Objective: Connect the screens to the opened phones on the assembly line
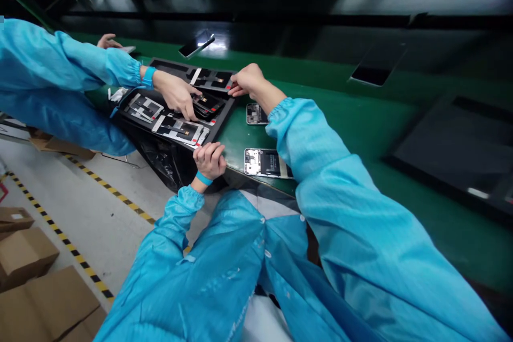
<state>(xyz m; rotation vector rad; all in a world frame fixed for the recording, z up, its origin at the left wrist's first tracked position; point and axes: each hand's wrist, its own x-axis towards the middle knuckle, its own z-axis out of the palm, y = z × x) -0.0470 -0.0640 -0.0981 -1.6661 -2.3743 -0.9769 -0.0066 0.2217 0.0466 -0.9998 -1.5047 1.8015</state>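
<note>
My right hand (249, 81) is closed on the right end of a phone screen (212, 79), seen from its back with a white strip and a small red tab. This screen lies at the far side of a dark tray (228, 112). My left hand (210, 160) has its fingers curled over the tray's near right corner; its fingertips are partly hidden. Several more phone screens (180, 128) lie in the tray. A co-worker's hand (176, 95) reaches in from the left onto a stack of dark screens (208, 104).
Two opened phones (260, 162) lie on the green bench (328, 112), partly behind my right sleeve. Farther back are a dark phone (196, 44) and another (377, 67). A black bag (160, 163) hangs below the tray. Cardboard boxes (28, 256) stand on the floor at left.
</note>
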